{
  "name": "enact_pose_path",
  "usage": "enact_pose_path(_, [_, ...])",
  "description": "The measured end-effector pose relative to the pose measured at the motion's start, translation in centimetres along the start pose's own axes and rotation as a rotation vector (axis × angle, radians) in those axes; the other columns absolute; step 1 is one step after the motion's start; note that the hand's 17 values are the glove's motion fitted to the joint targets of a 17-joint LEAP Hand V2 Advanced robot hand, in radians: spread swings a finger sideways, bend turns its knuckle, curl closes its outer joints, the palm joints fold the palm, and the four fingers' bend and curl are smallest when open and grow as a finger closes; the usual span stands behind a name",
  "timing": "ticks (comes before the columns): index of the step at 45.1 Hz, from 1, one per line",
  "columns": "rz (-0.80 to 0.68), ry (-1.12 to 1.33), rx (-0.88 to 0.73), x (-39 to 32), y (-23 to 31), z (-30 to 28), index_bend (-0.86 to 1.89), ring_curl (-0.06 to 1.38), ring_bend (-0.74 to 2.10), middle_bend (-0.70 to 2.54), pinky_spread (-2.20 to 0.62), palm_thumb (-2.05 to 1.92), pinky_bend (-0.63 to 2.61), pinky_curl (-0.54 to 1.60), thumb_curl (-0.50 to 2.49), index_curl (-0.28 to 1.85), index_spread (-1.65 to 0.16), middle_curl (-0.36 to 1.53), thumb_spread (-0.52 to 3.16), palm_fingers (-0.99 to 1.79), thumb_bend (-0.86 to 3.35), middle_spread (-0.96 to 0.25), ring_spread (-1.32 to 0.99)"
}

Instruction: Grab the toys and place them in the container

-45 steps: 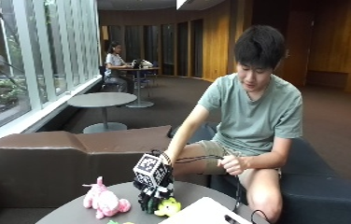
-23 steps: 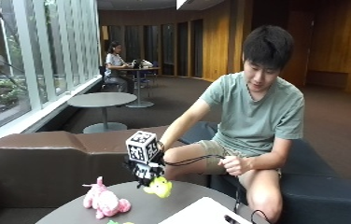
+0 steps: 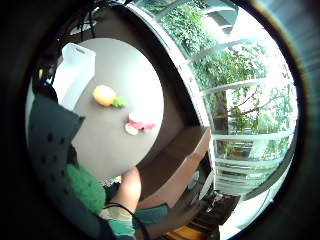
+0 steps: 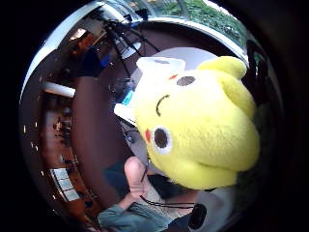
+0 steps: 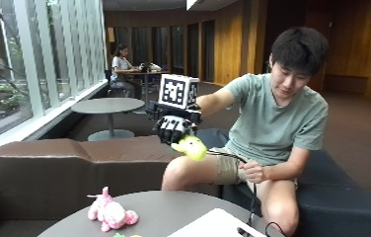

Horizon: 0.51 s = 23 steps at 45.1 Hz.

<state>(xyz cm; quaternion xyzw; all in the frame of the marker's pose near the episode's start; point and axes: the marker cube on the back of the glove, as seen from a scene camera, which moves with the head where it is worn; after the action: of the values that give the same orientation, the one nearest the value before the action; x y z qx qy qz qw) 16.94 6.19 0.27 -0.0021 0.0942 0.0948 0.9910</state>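
Right hand (image 5: 174,126) mid-frame, raised high, fingers curled around one yellow plush toy (image 5: 191,146). One pink plush (image 5: 111,213) and one white container (image 5: 215,225) on the round table (image 5: 156,210), bottom of frame. One orange-green toy (image 3: 107,96) also on the table.

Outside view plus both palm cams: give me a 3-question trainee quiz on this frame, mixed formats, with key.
1. True or false: the gloved right hand holds the yellow plush toy up above the round table.
2. Multiple choice: where is the pink plush toy? A) in the white container B) lying on the table C) in the bare left hand
3. Fill in: in the little finger side palm view, an orange and green toy lies on the table beside the white ____.

Key: 1 true; 2 B; 3 container
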Motion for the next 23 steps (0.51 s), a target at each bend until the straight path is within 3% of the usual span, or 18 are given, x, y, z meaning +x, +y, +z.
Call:
enact_pose_path(18, [-0.026,0.036,0.063,-15.9,-8.1,0.0,0.97,0.77,1.5,1.18,-0.35,0.61,1.3,0.61,1.08,0.88,-0.34,0.77,0.33,0.72,0.24,-0.31,-0.43])
enact_pose_path(23, [-0.004,0.032,-0.021,-19.2,-10.1,2.4,0.91,0.78,1.49,1.1,-0.36,0.61,1.37,0.63,1.1,0.91,-0.34,0.77,0.33,0.57,0.23,-0.33,-0.42])
